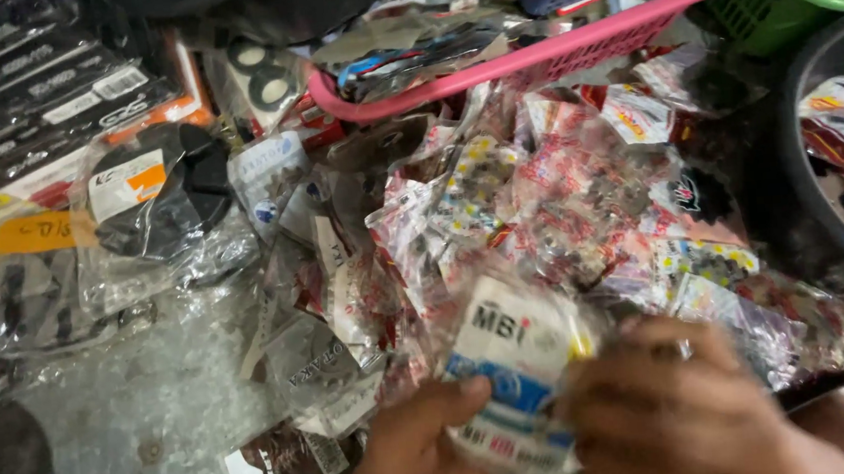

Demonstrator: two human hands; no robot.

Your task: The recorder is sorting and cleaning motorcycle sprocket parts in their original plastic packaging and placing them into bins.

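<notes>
Both hands, left hand (pixel 414 448) and right hand (pixel 672 413), pinch a small white-and-blue packet (pixel 514 380) between them. Just beyond, the slippery packet pile (pixel 560 206) could slide if nudged.

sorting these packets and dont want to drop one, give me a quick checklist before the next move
1. Left hand on the white and blue packet: ok, thumb across its front.
2. Right hand on the same packet: ok, though blurred.
3. Packet lifted off the packet pile: cannot tell.
4. Plastic wrap intact: cannot tell, too blurred.
5. Pink basket within view behind the pile: ok.
</notes>
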